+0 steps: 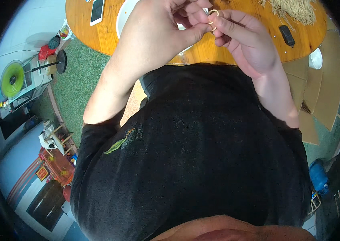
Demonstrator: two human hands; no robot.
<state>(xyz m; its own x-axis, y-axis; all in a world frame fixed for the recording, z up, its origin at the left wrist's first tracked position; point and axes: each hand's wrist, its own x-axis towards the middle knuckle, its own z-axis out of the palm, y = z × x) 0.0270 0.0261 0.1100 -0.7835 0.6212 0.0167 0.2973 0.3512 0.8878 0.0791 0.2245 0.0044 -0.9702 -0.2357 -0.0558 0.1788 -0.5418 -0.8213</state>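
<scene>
Above the wooden table [89,40], both hands meet at the top centre over a small loop of cream-coloured cord [217,12]. My left hand [154,36] pinches the cord between thumb and fingers from the left. From the right, my right hand [254,44] grips the same loop, its thumb laid against it and its other fingers curled. The cord curves round in a ring at the fingertips; the rest of it is hidden by the fingers. Beneath my left hand lies part of a white dish [120,22], mostly covered by the hand and wrist.
A bundle of beige cords [294,11] lies at the table's far right, with a small black object [287,35] nearer. A white phone [97,12] rests at the left. Beyond the table are a white cup [315,59], flattened cardboard [326,92] and a fan [13,79].
</scene>
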